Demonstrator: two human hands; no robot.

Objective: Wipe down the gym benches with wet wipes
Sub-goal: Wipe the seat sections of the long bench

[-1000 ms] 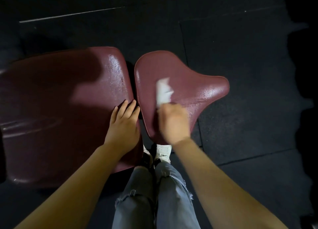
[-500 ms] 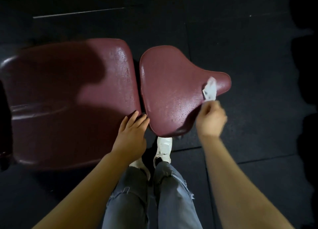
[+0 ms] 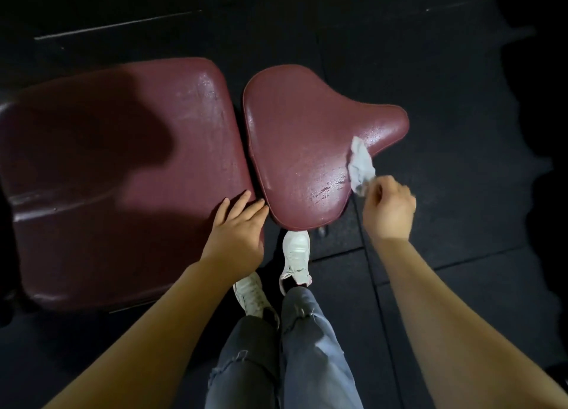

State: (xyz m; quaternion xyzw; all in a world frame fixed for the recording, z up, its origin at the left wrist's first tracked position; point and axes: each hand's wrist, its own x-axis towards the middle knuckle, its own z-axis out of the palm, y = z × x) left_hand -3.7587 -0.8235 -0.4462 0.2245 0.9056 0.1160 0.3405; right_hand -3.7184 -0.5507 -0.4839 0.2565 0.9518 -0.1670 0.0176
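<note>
While the left hand (image 3: 236, 233) rests flat on the bench pad (image 3: 123, 175), the right hand (image 3: 388, 207) pinches a wet wipe (image 3: 360, 165).

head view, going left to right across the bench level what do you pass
large maroon back pad → left hand resting on its corner → maroon seat pad → wet wipe → right hand pinching it

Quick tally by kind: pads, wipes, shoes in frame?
Maroon bench pads: 2, the large pad and the seat pad
White wet wipe: 1
White shoes: 2, left shoe and right shoe
Total: 5
</note>
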